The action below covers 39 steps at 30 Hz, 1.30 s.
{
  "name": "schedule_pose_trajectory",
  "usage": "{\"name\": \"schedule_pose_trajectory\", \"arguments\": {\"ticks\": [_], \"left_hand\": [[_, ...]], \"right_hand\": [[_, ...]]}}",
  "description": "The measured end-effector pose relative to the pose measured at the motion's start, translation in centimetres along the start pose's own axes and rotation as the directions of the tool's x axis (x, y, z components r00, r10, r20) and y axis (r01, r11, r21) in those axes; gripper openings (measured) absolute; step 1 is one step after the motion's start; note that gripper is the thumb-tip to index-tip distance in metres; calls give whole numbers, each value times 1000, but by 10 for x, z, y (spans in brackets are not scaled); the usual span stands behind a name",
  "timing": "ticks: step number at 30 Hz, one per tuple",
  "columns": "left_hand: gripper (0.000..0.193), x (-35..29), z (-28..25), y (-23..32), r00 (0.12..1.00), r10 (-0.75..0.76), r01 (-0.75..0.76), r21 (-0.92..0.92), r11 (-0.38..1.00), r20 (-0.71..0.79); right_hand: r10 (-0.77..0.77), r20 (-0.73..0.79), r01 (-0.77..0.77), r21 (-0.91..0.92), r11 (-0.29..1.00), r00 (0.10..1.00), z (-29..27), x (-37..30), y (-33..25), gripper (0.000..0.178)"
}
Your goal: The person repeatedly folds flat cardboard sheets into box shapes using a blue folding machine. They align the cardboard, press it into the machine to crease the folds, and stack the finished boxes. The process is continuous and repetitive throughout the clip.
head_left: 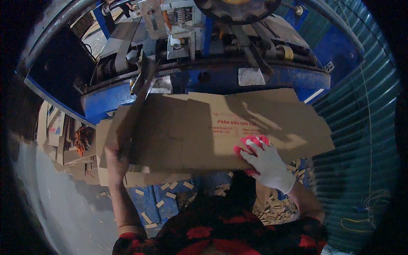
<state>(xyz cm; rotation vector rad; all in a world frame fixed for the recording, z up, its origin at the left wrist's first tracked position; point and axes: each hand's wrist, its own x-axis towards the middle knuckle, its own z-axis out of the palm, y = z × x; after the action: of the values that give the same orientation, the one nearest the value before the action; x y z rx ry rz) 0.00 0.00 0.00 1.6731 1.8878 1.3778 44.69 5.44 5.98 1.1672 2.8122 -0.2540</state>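
A wide brown cardboard sheet (170,148) with red print lies across in front of me, below the front of a blue machine. My left hand (116,159), bare and in shadow, is closed on the sheet's left end; its fingertips are blurred and partly hidden. On the printed face, close to the near edge, rests my right hand (267,163). It wears a white glove with red fingertips, and its fingers are spread over the cardboard. More cardboard layers (144,178) show from under the sheet at the lower left.
The blue machine (204,76), with rollers, metal guides and a dark wheel (237,10), spans the far side. Stacked cardboard pieces (63,144) stand at left. Cardboard scraps (276,209) litter the floor below. A green corrugated wall (357,170) closes the right side.
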Motion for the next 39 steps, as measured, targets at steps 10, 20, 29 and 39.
{"name": "schedule_pose_trajectory", "arguments": {"ticks": [10,20,29,39], "left_hand": [[69,3,36,67,961,187,-255,394,883,204],[74,61,92,-12,943,327,-329,350,877,67],[80,55,102,-4,965,262,-245,338,909,-6],[44,88,114,-24,974,-16,-43,250,967,228]], "right_hand": [[-95,-258,35,-229,973,962,11,7,16,63],[-329,-454,152,-383,911,828,49,103,78,38],[-322,-362,158,-414,896,875,36,114,110,43],[-323,-321,198,-366,909,890,38,163,138,51]]}}
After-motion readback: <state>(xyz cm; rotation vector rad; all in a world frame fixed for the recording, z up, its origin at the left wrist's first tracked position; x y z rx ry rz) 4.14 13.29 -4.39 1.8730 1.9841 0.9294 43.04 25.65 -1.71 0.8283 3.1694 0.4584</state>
